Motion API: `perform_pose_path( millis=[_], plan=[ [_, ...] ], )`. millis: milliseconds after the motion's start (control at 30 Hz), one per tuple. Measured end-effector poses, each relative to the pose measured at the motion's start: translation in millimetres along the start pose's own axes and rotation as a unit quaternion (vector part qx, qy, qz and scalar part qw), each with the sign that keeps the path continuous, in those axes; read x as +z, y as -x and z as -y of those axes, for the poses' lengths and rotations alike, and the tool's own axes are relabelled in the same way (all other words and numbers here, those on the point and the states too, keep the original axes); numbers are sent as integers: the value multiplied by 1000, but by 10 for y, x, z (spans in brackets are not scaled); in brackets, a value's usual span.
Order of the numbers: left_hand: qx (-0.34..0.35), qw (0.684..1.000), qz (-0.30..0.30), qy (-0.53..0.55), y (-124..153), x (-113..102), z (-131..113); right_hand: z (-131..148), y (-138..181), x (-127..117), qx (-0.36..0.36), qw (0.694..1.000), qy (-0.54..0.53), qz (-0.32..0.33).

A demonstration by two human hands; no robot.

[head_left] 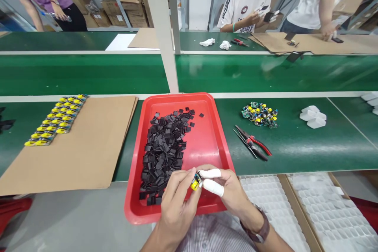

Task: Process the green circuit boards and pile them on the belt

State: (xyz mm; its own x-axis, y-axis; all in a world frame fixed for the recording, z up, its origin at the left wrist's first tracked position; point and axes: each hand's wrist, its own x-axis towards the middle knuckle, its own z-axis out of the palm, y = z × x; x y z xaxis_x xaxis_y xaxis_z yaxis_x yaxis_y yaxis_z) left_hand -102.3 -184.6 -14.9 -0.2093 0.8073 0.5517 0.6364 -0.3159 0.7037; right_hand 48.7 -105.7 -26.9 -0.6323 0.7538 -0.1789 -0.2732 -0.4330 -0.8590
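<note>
Over the near edge of a red tray (pixel 206 114), both my hands pinch one small circuit board with a yellow part (pixel 195 183). My left hand (pixel 177 204) grips it from the left with closed fingertips. My right hand (pixel 227 191), with white finger cots on two fingers and a watch on the wrist, holds it from the right. A heap of several small black plastic pieces (pixel 165 145) fills the tray's left half.
Rows of finished yellow-topped boards (pixel 56 120) lie on a cardboard sheet (pixel 88 145) at left. A pile of loose boards (pixel 260 114), red-handled pliers (pixel 254 143) and white housings (pixel 313 116) sit right. White cell trays (pixel 295 204) below. Other people work across the green belt (pixel 88 75).
</note>
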Motion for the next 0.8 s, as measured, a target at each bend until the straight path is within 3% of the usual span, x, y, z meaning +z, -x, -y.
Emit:
perform_pose_path(
  millis=[400, 567, 700, 800],
  plan=[
    [-10, 1000, -13, -8, -9, 35, 15, -55, 19, 90, -27, 999, 5, -29],
    [-35, 999, 0, -4, 1, 17, 33, 7, 3, 89, -30, 1000, 8, 3],
    [3, 1000, -6, -22, -24, -31, 9, 89, 24, 152, -93, 994, 49, 5],
    [39, 998, -12, -43, -84, -11, 82, 113, -4, 193, -159, 977, 142, -5]
  ],
)
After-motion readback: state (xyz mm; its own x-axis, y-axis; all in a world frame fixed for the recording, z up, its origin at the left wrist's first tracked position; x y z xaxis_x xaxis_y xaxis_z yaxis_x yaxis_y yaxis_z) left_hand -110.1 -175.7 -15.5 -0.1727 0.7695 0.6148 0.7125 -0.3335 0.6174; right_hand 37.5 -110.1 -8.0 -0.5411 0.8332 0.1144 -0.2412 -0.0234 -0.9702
